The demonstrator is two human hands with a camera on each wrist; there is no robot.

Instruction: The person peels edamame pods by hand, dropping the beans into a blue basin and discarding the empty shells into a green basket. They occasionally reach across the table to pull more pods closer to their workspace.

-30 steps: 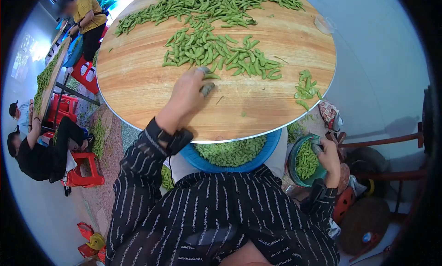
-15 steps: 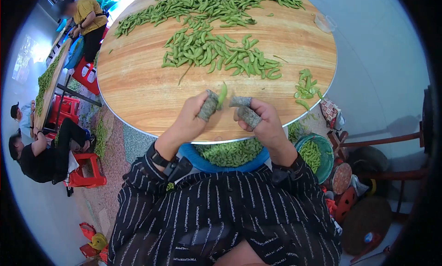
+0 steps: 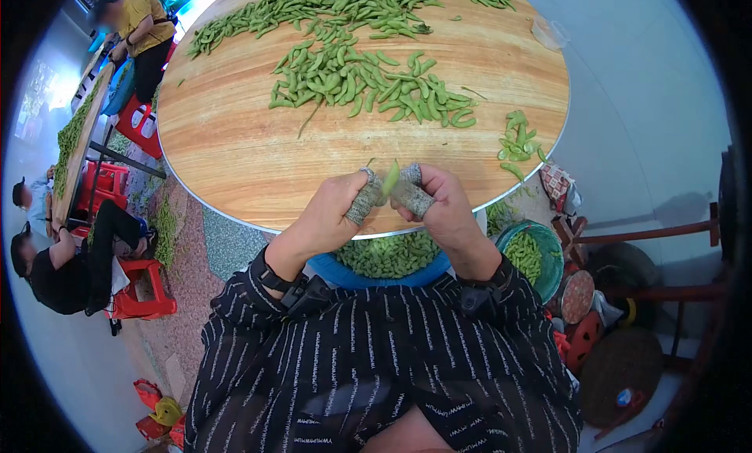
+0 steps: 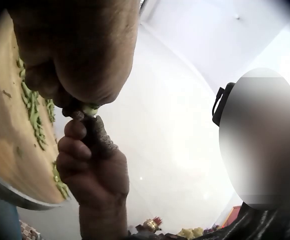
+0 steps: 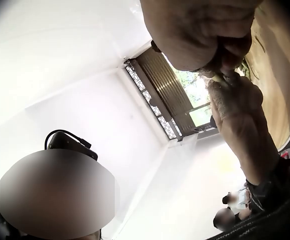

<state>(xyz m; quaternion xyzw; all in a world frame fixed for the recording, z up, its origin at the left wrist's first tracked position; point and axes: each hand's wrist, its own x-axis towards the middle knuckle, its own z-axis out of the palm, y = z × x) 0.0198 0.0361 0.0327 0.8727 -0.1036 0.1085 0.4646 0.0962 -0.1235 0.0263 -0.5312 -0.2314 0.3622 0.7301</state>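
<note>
A green pod [image 3: 391, 178] stands between the two hands, over the near part of the round wooden table. My left hand [image 3: 333, 210] pinches it from one side, with grey wraps on thumb and finger. On the other side my right hand [image 3: 446, 208], wrapped the same way, has its fingertips against the pod. In the left wrist view a bit of green [image 4: 90, 110] shows where the fingertips meet. Below the hands, a blue basin [image 3: 337, 275] holds shelled beans [image 3: 388, 257]. Beyond them a loose heap of pods [image 3: 337, 81] lies on the table [image 3: 227, 155].
A bigger pod pile [image 3: 329, 6] covers the table's far side. Some pods [image 3: 515, 143] lie near the right edge, with a clear plastic cup [image 3: 550, 34] farther back. A green bucket [image 3: 554, 269] of pods stands at right. People and red stools [image 3: 145, 292] are at left.
My right hand came up from the green bucket to the left hand. The left hand left the heap with a pod, and the hands have since drawn together around it.
</note>
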